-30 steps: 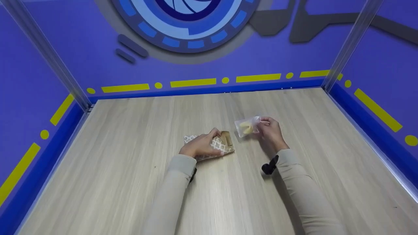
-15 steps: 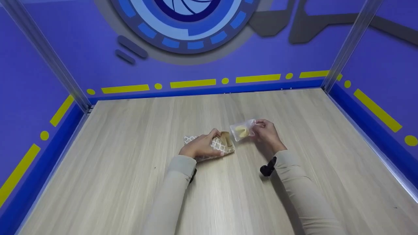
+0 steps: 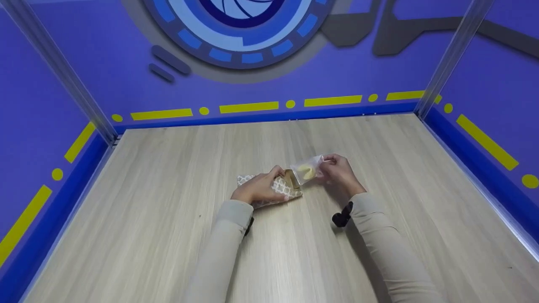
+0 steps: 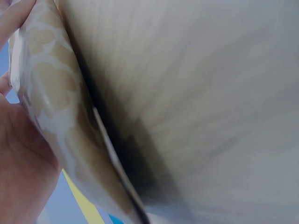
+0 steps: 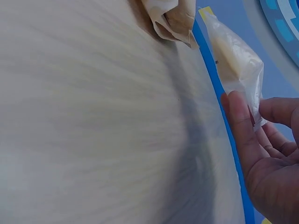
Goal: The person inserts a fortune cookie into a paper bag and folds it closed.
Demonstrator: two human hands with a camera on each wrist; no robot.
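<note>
My left hand (image 3: 261, 187) grips a brown paper bag (image 3: 283, 185) with a white lattice pattern, thumb and fingers on its two sides. The bag lies on its side with its open mouth facing right. In the left wrist view the patterned side of the paper bag (image 4: 53, 86) bulges beside the palm. My right hand (image 3: 340, 173) pinches one end of a clear plastic packet with a pale yellow fortune cookie (image 3: 306, 171) inside. The packet's free end is right at the bag's mouth. In the right wrist view, thumb and fingers hold the plastic packet (image 5: 243, 60) above the table.
A light wood-grain table (image 3: 168, 176) lies under both hands. Blue-purple panels (image 3: 248, 90) with yellow markings stand along its back and both sides. A black wrist camera (image 3: 343, 215) sticks out from the right sleeve.
My right hand has moved left and slightly down with the packet, bringing its free end up to the bag's mouth. The left hand and the bag have stayed in place.
</note>
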